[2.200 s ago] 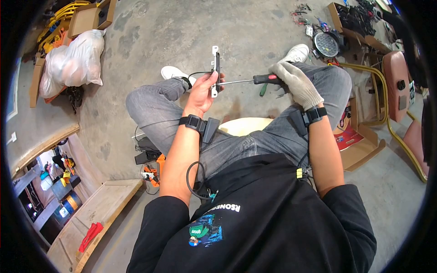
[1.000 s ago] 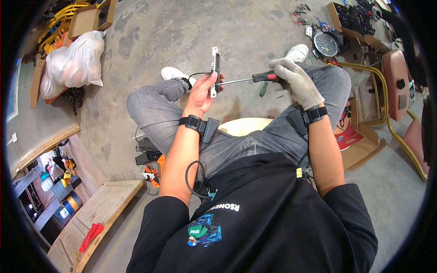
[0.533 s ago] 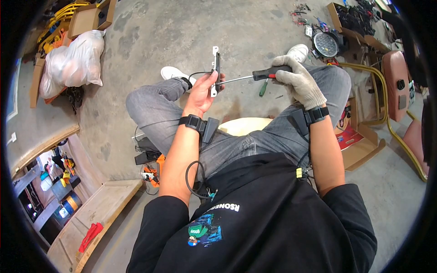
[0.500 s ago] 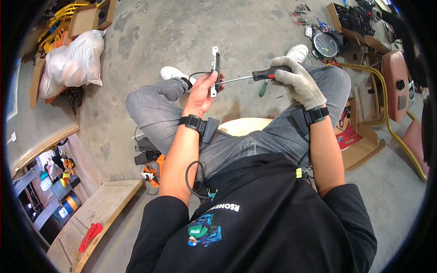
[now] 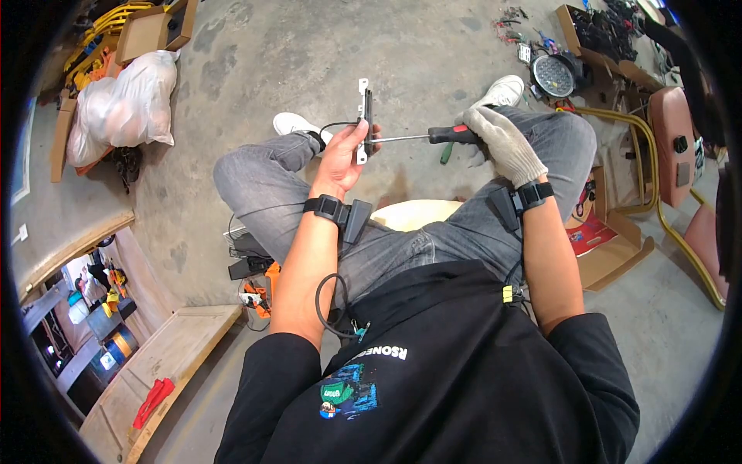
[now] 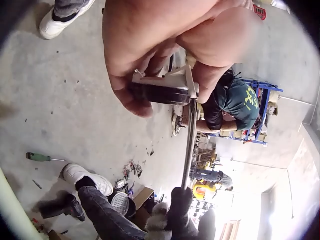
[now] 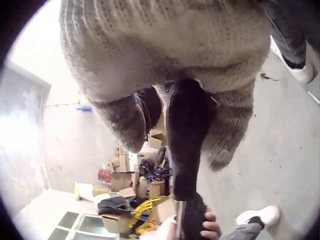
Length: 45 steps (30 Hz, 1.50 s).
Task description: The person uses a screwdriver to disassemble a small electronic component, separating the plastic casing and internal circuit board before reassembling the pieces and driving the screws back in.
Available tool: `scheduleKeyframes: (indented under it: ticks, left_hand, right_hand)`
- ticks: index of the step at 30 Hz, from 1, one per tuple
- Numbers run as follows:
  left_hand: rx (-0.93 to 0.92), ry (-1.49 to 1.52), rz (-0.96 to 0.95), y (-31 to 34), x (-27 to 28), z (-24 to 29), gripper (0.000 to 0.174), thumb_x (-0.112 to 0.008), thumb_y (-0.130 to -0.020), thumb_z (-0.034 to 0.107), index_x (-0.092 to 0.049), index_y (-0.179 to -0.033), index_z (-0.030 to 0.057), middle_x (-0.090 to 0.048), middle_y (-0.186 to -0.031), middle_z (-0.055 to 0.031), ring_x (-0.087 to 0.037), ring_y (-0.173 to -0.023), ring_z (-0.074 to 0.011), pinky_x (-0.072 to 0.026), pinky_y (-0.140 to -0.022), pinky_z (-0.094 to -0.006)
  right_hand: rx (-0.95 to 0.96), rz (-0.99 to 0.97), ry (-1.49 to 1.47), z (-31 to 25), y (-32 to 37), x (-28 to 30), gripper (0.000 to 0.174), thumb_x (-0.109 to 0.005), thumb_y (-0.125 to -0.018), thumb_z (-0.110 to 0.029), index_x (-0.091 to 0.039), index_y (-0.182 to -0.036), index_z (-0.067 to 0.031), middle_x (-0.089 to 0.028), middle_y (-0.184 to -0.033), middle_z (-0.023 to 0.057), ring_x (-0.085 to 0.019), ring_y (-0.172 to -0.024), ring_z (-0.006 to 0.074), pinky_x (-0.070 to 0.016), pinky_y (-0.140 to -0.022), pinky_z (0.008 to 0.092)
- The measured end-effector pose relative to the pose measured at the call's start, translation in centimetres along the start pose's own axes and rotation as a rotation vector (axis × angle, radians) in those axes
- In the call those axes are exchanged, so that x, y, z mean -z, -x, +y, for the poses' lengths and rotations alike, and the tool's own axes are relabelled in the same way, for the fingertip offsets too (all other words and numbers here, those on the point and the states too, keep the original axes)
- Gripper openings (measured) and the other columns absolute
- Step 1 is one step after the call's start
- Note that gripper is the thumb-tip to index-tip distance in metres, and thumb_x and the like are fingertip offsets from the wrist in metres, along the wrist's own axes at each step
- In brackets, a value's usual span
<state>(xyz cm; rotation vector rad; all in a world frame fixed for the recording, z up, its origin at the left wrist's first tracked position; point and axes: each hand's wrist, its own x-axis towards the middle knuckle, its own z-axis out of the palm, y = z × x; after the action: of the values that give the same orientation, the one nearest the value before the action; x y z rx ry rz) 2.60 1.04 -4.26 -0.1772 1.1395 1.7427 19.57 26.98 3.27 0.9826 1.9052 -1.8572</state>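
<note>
My bare left hand (image 5: 340,160) holds a narrow black part with a white metal bracket (image 5: 363,87) upright between thumb and fingers. A black cable runs from the part's left side. My right hand (image 5: 510,147), in a knitted work glove, grips the black-and-red handle of a screwdriver (image 5: 444,135). The shank lies nearly level, and its tip meets the lower part of the bracketed piece. In the left wrist view, the screwdriver shank (image 6: 190,145) ends right at the bracket corner. The right wrist view shows the handle (image 7: 187,135) between gloved thumb and fingers.
A green-handled screwdriver (image 5: 447,152) lies on the floor between the legs. A round lamp (image 5: 554,75), loose small tools and an open box of parts are at upper right. White bags (image 5: 127,100) stand at left. Other people (image 6: 242,105) are in the background.
The gloved right hand turned and loosened around the screwdriver handle half a second ago, then rolled back over the handle's end. The left hand and bracketed part have stayed nearly still.
</note>
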Motion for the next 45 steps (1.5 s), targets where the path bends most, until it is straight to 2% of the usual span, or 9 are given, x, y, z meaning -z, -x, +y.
scheduleKeyframes:
  ticks: [5, 12, 19, 21, 24, 32, 37, 42, 45]
  left_hand:
    - [0.002, -0.03, 0.011, -0.1, -0.1, -0.1, 0.026, -0.061, -0.099, 0.024, -0.064, -0.11, 0.0003, -0.068, -0.105, -0.0108, -0.065, -0.091, -0.0173, -0.0559, -0.082, -0.0321]
    - [0.002, -0.009, 0.007, 0.1, -0.1, 0.0, 0.025, -0.06, -0.099, 0.023, -0.063, -0.11, -0.0001, -0.068, -0.106, -0.0118, -0.065, -0.092, -0.0179, -0.0556, -0.084, -0.0327]
    - [0.008, 0.016, 0.009, -0.1, -0.1, 0.0, 0.025, -0.058, -0.1, 0.021, -0.062, -0.111, -0.0005, -0.067, -0.107, -0.0128, -0.065, -0.094, -0.0187, -0.0559, -0.084, -0.0329]
    - [0.007, 0.018, 0.009, -0.1, 0.0, -0.1, 0.025, -0.058, -0.1, 0.021, -0.062, -0.111, -0.0005, -0.067, -0.107, -0.0129, -0.064, -0.094, -0.0187, -0.056, -0.084, -0.033]
    - [0.006, 0.023, 0.006, -0.1, 0.0, -0.1, 0.024, -0.058, -0.1, 0.021, -0.062, -0.11, -0.0007, -0.067, -0.107, -0.0129, -0.064, -0.093, -0.0188, -0.0561, -0.085, -0.0331]
    - [0.007, 0.021, 0.003, 0.0, 0.0, -0.1, 0.024, -0.058, -0.1, 0.022, -0.062, -0.11, -0.0003, -0.068, -0.106, -0.0129, -0.065, -0.093, -0.0189, -0.0561, -0.085, -0.0329]
    - [0.008, 0.014, -0.016, -0.2, 0.1, -0.2, 0.024, -0.059, -0.1, 0.022, -0.062, -0.11, -0.0002, -0.068, -0.105, -0.013, -0.065, -0.093, -0.02, -0.056, -0.085, -0.0338]
    - [0.003, 0.016, 0.007, 0.0, 0.0, -0.2, 0.026, -0.059, -0.099, 0.023, -0.062, -0.11, -0.0004, -0.068, -0.106, -0.0136, -0.066, -0.092, -0.0207, -0.0558, -0.085, -0.0338]
    - [0.001, 0.012, 0.024, 0.0, -0.3, -0.1, 0.026, -0.06, -0.099, 0.023, -0.061, -0.111, -0.0009, -0.068, -0.105, -0.0141, -0.066, -0.091, -0.0211, -0.0556, -0.082, -0.0329]
  right_hand:
    - [0.251, 0.126, -0.399, 0.3, -0.2, -1.5, 0.039, -0.056, -0.097, -0.035, -0.061, -0.112, 0.0006, -0.06, -0.084, 0.0027, -0.058, -0.072, 0.0076, -0.0502, -0.065, 0.0231]
    - [0.277, 0.039, -0.08, 1.1, -0.5, -0.4, 0.044, -0.057, -0.097, -0.039, -0.062, -0.116, 0.0, -0.06, -0.084, 0.0031, -0.058, -0.08, 0.0085, -0.0507, -0.071, 0.0233]
    - [0.178, 0.007, -0.354, -0.1, 0.3, -0.5, 0.038, -0.06, -0.092, -0.026, -0.06, -0.118, 0.0019, -0.062, -0.094, 0.0053, -0.061, -0.085, 0.0117, -0.0507, -0.073, 0.0238]
    - [-0.004, -0.063, -0.055, 0.1, 0.0, 0.3, 0.04, -0.064, -0.09, -0.022, -0.058, -0.121, 0.002, -0.061, -0.098, 0.0052, -0.062, -0.087, 0.0132, -0.0504, -0.076, 0.0244]
    - [0.309, 0.001, -0.135, 1.2, -0.6, -0.2, 0.041, -0.06, -0.094, -0.031, -0.06, -0.119, 0.0023, -0.062, -0.094, 0.0049, -0.061, -0.083, 0.0112, -0.0509, -0.072, 0.024]
    - [0.177, 0.021, -0.056, 0.6, -0.2, -0.3, 0.037, -0.062, -0.094, -0.027, -0.061, -0.117, 0.0019, -0.061, -0.09, 0.0038, -0.058, -0.079, 0.012, -0.0503, -0.074, 0.0249]
    - [0.235, 0.113, -0.524, -0.6, 0.4, -1.6, 0.041, -0.058, -0.097, -0.033, -0.062, -0.117, 0.0023, -0.062, -0.091, 0.0047, -0.058, -0.081, 0.0109, -0.0507, -0.071, 0.0236]
    - [0.196, 0.064, -0.111, 0.1, 0.1, -0.6, 0.035, -0.063, -0.095, -0.023, -0.061, -0.119, 0.0024, -0.062, -0.1, 0.0061, -0.059, -0.085, 0.0108, -0.0521, -0.072, 0.0229]
    - [0.159, 0.062, -0.649, 1.1, -0.6, 0.0, 0.033, -0.063, -0.095, -0.023, -0.062, -0.118, 0.0011, -0.061, -0.102, 0.0054, -0.06, -0.081, 0.0117, -0.0544, -0.065, 0.0242]
